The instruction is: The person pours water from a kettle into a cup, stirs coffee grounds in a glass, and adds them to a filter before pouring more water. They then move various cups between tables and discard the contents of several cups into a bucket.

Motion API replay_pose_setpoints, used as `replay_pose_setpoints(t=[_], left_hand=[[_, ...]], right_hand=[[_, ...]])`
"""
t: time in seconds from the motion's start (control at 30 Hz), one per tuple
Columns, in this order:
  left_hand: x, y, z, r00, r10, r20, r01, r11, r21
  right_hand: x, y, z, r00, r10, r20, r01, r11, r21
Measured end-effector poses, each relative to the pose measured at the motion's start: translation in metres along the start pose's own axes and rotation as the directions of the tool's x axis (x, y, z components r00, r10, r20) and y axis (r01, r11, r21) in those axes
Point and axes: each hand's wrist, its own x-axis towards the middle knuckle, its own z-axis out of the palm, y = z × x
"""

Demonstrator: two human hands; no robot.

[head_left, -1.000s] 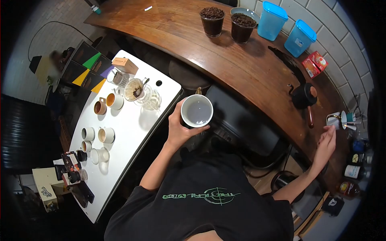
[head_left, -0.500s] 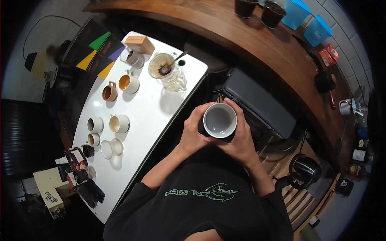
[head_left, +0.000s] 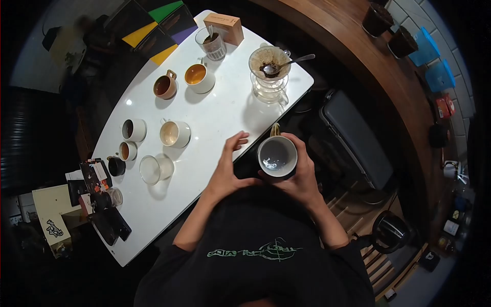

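two hands above the near edge of a white table [head_left: 220,110]; one carries the load. right hand [head_left: 305,176] wraps the outer wall of a pale mug [head_left: 280,141] from its right and near sides, gripping firmly by the look of it. mug stands level over the gap just off the table edge, thin greyish liquid [head_left: 274,159] inside with bright glints on it. likely reason for the level hold: the liquid would slop if tipped. handle [head_left: 275,129] points away from the body, so the palm seems to have smooth wall to press on.

left hand [head_left: 222,176] sits to the left of the mug, fingers curved and spread, thumb reaching toward it; nothing in the grasp. cannot tell whether the thumb tip touches.

past the mug, near the table corner: cone dripper [head_left: 257,71] with stained paper and dark residue, seated on a glass server [head_left: 270,94], which presumably lets drips fall straight in. spoon [head_left: 299,60] leans in it, shank over the rim, perhaps for easy picking up.

farther left, white cup [head_left: 207,84] with amber contents and brown cup [head_left: 174,86] stand upright, just beside each other. glass of dark grounds [head_left: 217,52] stands against a cardboard box [head_left: 232,28], well apart from both hands.
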Motion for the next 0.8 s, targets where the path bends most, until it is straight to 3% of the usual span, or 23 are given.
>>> replay_pose_setpoints(t=[0.2, 0.37, 0.5, 0.8], left_hand=[[-0.011, -0.019, -0.021, 0.995, -0.016, -0.101, 0.014, 1.000, -0.023], [-0.001, -0.005, -0.019, 0.997, 0.081, -0.010, -0.080, 0.993, 0.089], [0.013, 0.008, -0.015, 0.979, 0.201, 0.035, -0.204, 0.958, 0.202], [0.034, 0.017, -0.004, 0.961, 0.265, 0.074, -0.275, 0.937, 0.215]], right_hand=[[0.011, 0.000, 0.017, 0.998, -0.066, -0.002, 0.066, 0.993, -0.101], [0.012, -0.002, 0.022, 0.995, -0.101, -0.020, 0.098, 0.986, -0.132], [0.013, -0.004, 0.024, 0.997, -0.082, -0.014, 0.081, 0.997, -0.017], [0.016, -0.003, 0.009, 0.993, -0.067, -0.096, 0.061, 0.996, -0.067]])
